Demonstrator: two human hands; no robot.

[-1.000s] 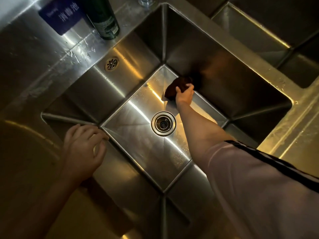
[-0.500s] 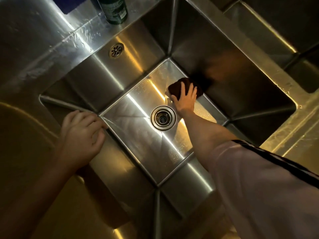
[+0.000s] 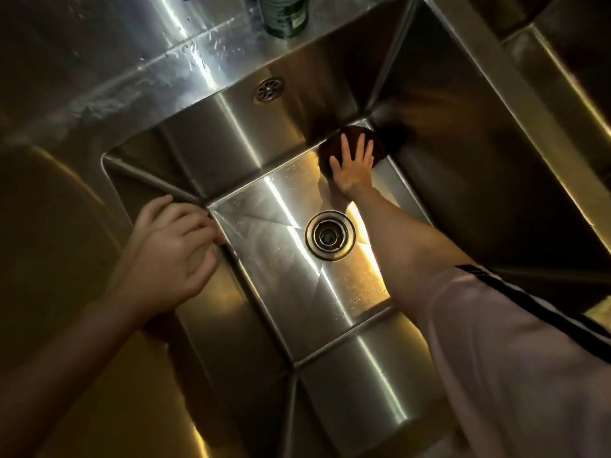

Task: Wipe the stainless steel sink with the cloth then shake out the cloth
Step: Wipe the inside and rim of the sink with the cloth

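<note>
Right hand [image 3: 352, 166] flat, fingers spread, pressing cloth [image 3: 377, 143] into sink [image 3: 231, 133] corner

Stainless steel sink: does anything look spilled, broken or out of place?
Nothing stands out. The stainless steel sink looks undamaged; water droplets sit on its back ledge. The right hand presses the dark cloth flat in the far corner.

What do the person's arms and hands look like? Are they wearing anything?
Both hands are bare, with no gloves, rings or watch showing. The left hand has a bare forearm, and no sleeve is in view on that side. The right hand also has a bare forearm, but higher up there is a loose, pale short sleeve with a dark stripe running along it.
</note>
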